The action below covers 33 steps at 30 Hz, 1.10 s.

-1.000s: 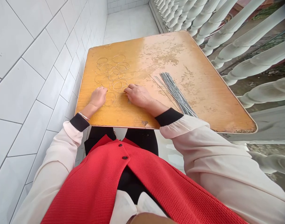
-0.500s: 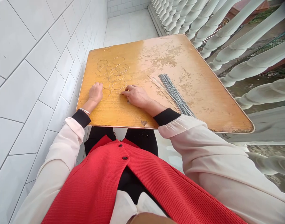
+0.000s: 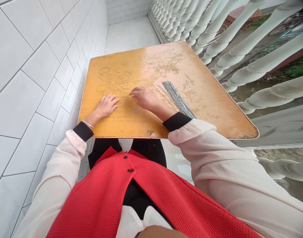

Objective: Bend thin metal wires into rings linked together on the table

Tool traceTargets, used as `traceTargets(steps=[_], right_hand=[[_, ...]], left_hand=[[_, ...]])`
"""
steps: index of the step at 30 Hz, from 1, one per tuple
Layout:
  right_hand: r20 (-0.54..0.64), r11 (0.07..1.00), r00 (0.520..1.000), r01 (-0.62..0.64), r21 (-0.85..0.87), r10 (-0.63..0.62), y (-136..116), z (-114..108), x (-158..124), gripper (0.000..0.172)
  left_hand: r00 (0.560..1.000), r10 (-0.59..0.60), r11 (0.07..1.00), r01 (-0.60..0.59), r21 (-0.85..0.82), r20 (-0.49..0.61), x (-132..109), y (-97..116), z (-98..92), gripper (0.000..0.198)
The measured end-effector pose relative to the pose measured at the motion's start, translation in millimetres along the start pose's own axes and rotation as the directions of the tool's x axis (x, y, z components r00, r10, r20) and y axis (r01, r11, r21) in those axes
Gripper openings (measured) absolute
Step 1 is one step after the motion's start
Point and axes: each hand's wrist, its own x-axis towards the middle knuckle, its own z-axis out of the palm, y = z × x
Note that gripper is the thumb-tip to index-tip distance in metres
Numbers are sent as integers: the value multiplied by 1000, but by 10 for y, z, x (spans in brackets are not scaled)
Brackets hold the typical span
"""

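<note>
Rings of thin silver wire (image 3: 116, 81), loose overlapping cluster on left-far part of scuffed orange wooden tabletop (image 3: 206, 99). Left hand (image 3: 106, 106) palm down, fingers spread, flat on tabletop, just near of rings. Right hand (image 3: 145, 98) fingers bunched, tips at rings' right edge; pinch or no pinch unclear. Bundle of straight grey wire rods (image 3: 176, 97) right of right hand.

Thin wire rings (image 3: 124, 77) lie flat, overlapping in a loose cluster, with a bundle of straight grey wires (image 3: 177, 99) to their right.
</note>
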Motion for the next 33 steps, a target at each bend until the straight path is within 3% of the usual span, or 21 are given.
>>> traceTargets(steps=[2, 4, 7, 11, 22, 27, 33], right_hand=[[-34, 970, 972, -233, -62, 232, 184, -194, -101, 40], [-20, 887, 901, -431, -163, 434, 394, -390, -214, 35], [101, 799, 809, -538, -270, 579, 640, -584, -355, 30], [244, 795, 765, -518, -316, 596, 684, -621, -419, 32], [341, 782, 720, -457, -424, 605, 410, -649, -327, 33], [406, 778, 681, -416, -470, 609, 432, -648, -290, 32], [460, 806, 687, -333, -490, 563, 556, -587, -253, 31]], left_hand=[[999, -3, 1000, 2, -28, -38, 9, -55, 16, 45], [995, 7, 998, -13, -63, -98, 12, -100, 38, 44], [982, 22, 995, -40, -94, -186, 15, -119, 63, 40], [980, -6, 995, -15, -103, -201, 21, -96, 52, 37], [983, -6, 993, -16, -119, -186, 1, -77, 21, 35], [981, 3, 994, -24, -109, -195, 5, -82, 44, 34], [977, 9, 994, -33, -108, -211, 12, -85, 57, 34]])
